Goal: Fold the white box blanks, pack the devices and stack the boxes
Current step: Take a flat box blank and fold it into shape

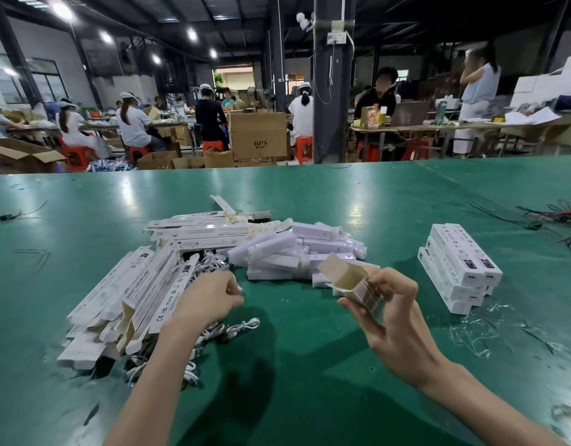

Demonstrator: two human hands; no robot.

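The right hand [395, 320] grips an opened white box [343, 276], its end flap up, above the green table [309, 381]. The left hand [210, 299] curls its fingers over white cables [242, 326]; I cannot tell whether it pinches one. Left of it lie flat box blanks [139, 294] printed "SMART SENSOR LAMP", "RoHS", "CE" and "FC". Beyond the hands is a heap of white devices [293, 249], and to the right a stack of closed boxes [458, 268]. Far off stands a carton [258, 136] marked "BPS".
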